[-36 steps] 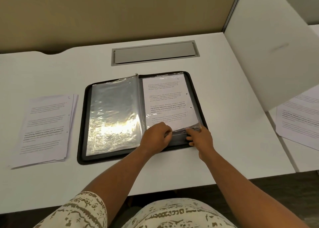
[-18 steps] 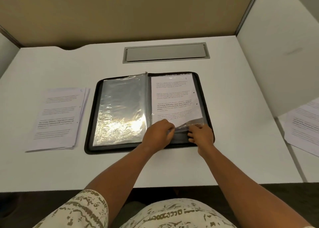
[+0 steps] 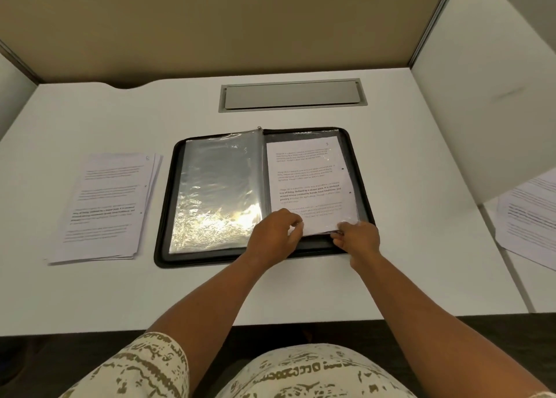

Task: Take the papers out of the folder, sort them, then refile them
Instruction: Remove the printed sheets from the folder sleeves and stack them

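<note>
A black zip folder [image 3: 164, 217] lies open on the white desk, its clear plastic sleeves [image 3: 216, 193] turned to the left half. On the right half a printed sheet [image 3: 307, 181] lies slightly tilted in a sleeve, with a dark gap above it. My left hand [image 3: 276, 235] pinches the sheet's near left corner. At the near right corner my right hand [image 3: 358, 238] pinches the sleeve's edge. The sheet's near edge is partly hidden by my fingers.
A stack of printed papers [image 3: 108, 205] lies left of the folder. More printed sheets [image 3: 529, 229] lie on the neighbouring desk at the right, behind a white divider panel [image 3: 487, 96]. A grey cable hatch [image 3: 291, 95] is set into the desk beyond the folder.
The printed sheet has slid a little toward me, opening a dark gap at its far end. Both hands stayed at its near corners. My view shifted left.
</note>
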Available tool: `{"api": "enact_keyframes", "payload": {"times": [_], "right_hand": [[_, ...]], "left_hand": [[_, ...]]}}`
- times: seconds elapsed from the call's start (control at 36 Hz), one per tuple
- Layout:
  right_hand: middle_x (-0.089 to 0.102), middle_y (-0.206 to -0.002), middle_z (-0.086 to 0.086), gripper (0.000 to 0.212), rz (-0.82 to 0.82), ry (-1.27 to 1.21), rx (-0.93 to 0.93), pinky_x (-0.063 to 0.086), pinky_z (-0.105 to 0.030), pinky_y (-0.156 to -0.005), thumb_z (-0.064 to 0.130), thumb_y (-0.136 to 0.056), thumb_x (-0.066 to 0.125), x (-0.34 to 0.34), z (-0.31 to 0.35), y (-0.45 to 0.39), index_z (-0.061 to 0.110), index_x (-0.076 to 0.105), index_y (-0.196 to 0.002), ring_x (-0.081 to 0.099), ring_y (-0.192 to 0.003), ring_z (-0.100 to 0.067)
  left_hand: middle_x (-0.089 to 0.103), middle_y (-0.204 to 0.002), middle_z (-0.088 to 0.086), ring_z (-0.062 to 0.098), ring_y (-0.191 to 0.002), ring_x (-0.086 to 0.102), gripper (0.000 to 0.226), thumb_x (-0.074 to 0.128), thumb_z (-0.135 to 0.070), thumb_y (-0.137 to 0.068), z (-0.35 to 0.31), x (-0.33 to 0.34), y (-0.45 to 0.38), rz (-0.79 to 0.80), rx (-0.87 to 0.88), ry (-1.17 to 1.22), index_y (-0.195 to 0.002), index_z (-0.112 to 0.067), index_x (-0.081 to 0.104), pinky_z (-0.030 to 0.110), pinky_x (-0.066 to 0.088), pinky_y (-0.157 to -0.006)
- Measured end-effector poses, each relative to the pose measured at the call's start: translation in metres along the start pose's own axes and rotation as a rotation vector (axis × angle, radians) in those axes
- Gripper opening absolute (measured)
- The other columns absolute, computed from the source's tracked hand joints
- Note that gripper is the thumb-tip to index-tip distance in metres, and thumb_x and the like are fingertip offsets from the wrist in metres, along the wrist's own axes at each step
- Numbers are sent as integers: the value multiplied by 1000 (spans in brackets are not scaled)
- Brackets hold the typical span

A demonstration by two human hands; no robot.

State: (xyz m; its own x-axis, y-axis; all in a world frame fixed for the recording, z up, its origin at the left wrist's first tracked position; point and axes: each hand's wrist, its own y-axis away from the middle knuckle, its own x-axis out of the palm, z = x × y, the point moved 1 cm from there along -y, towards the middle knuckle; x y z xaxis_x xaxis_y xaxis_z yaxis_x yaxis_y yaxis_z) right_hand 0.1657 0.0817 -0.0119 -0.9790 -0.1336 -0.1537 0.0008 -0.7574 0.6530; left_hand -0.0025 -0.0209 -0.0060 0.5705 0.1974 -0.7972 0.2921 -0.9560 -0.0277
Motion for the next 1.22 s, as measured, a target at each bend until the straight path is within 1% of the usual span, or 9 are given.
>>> {"api": "enact_keyframes", "payload": {"times": [0.19,0.28,0.44,0.53,0.64,0.78,0.86,1.0,1.22], "right_hand": [[55,-120,-46,27,89,132,-25,56,-27,-68,-22,-92,44,-9,-6,12,-21,53,-117,57,-84,-30],[64,-115,-36,7,13,53,-9,59,-41,-86,-13,-92,55,-6,-4,21,-9,61,-95,63,-86,-31],[67,-90,-11,16,-10,-185,64,58,-28,-64,12,-90,75,1,7,19,5,63,-99,65,-72,-18],[69,-89,-13,22,-29,-158,46,58,-25,-56,6,-89,74,3,7,16,-1,64,-108,64,-65,-16],[67,-91,-16,22,-9,-152,64,61,-25,-56,-2,-90,69,2,-1,20,-3,60,-110,64,-66,-20],[65,-102,-20,6,-35,-83,76,61,-35,-73,-7,-91,62,-5,-17,26,-2,59,-93,66,-70,-25],[64,-108,-18,15,-14,-96,76,58,-35,-82,-9,-91,59,-7,-21,30,-3,59,-105,67,-79,-27],[66,-105,-17,20,28,-94,83,59,-28,-63,-10,-92,58,-10,-22,43,-1,58,-110,67,-78,-25],[69,-107,-17,31,129,-103,142,62,-31,-68,-11,-91,57,-18,-45,68,3,57,-119,70,-86,-28]], "left_hand": [[66,-98,-7,8,-77,60,17,57,-30,-98,16,-13,14,-64,-167,138,-102,-19,69,24,48,-70],[65,-97,-7,7,-76,60,18,56,-30,-99,24,-18,21,-60,-218,144,-102,-18,69,20,44,-69],[66,-94,-7,6,-75,62,19,55,-31,-99,35,-28,41,-56,-278,197,-98,-19,70,22,46,-70],[64,-92,-12,2,-75,62,17,54,-28,-99,37,-33,49,-49,-291,226,-98,-21,70,12,40,-65],[67,-92,-10,4,-77,63,16,54,-26,-99,39,-36,59,-46,-305,273,-96,-22,69,17,44,-68],[69,-92,-5,11,-83,63,20,54,-26,-99,42,-37,69,-23,-317,270,-98,-16,71,26,50,-75],[69,-89,-8,8,-82,62,19,55,-27,-99,46,-32,73,13,-345,278,-97,-18,71,25,48,-73],[67,-93,-9,10,-88,63,17,55,-31,-98,45,-28,80,109,-406,285,-104,-23,68,26,50,-78],[67,-105,5,19,-83,66,20,56,-30,-99,39,-24,88,160,-709,721,-111,-17,64,33,57,-80]]}}
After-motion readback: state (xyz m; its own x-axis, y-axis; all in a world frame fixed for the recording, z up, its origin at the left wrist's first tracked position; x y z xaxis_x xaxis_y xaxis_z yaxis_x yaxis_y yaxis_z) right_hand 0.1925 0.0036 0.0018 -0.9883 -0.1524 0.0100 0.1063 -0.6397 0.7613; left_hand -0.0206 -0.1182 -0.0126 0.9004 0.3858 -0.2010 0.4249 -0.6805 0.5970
